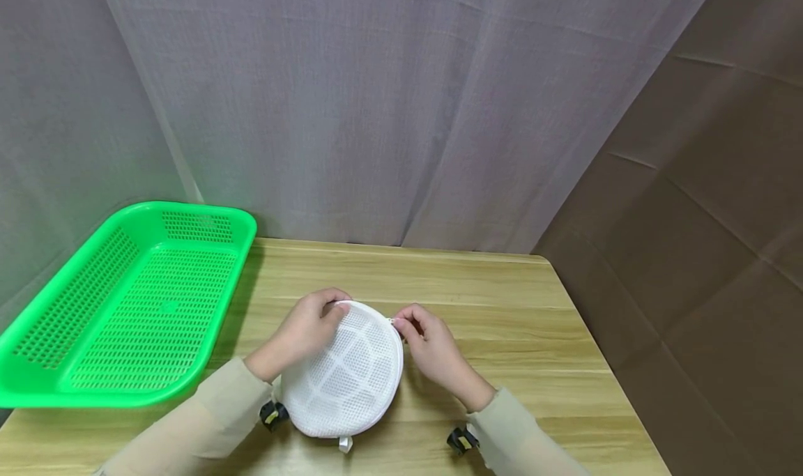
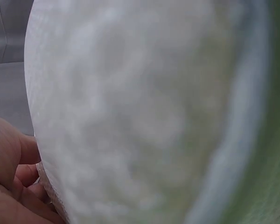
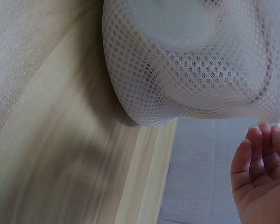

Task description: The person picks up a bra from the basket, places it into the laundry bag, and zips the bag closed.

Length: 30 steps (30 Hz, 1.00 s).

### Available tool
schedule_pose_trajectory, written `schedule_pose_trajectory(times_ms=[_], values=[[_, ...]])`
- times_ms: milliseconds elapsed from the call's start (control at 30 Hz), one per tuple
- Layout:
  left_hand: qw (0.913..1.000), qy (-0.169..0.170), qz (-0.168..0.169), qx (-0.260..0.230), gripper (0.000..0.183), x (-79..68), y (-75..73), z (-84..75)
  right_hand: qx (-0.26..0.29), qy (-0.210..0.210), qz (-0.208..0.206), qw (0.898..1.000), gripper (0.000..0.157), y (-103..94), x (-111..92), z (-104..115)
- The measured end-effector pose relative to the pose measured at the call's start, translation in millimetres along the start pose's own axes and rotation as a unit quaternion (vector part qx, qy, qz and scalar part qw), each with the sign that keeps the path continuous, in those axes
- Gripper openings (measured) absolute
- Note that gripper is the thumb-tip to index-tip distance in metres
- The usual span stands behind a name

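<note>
A round white mesh laundry bag [image 1: 341, 371] is held up over the wooden table, its zipped rim facing up and right in the head view. My left hand [image 1: 314, 323] grips the bag's far left edge, thumb on the mesh top and the other fingers hidden beneath. At the right side of the rim, my right hand [image 1: 429, 343] pinches the small zipper pull [image 1: 392, 320] between thumb and fingers. In the right wrist view, the bag's mesh side [image 3: 186, 70] bulges, with a pale rounded shape showing through. A white fabric tab [image 1: 345, 444] hangs from the near edge.
On the left of the table stands a green plastic basket [image 1: 216, 336] with slotted walls and floor. The wooden tabletop [image 1: 502, 309] reaches back to a grey curtain [image 1: 351, 113]. Brown cloth [image 1: 702, 239] hangs along the right side. Dark devices sit near both wrists.
</note>
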<state>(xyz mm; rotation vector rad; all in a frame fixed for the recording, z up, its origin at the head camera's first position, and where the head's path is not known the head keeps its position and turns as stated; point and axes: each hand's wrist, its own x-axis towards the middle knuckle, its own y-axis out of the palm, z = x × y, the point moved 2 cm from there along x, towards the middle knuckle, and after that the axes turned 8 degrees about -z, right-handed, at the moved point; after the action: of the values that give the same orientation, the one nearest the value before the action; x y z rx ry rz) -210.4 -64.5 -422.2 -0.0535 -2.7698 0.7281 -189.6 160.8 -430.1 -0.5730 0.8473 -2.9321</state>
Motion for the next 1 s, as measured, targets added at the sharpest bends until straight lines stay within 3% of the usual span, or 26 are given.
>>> schedule_pose_trajectory(times_ms=[733,1000], values=[[0.9997,-0.012,-0.015,0.017,0.013,3.0,-6.0,5.7,0.005,0.019,0.007,1.0,0.008,-3.0,-1,-5],[0.9996,0.004,0.029,0.0,0.021,3.4,-1.9,-4.8,0.017,0.021,0.003,1.0,0.009,-2.1,0,-2]])
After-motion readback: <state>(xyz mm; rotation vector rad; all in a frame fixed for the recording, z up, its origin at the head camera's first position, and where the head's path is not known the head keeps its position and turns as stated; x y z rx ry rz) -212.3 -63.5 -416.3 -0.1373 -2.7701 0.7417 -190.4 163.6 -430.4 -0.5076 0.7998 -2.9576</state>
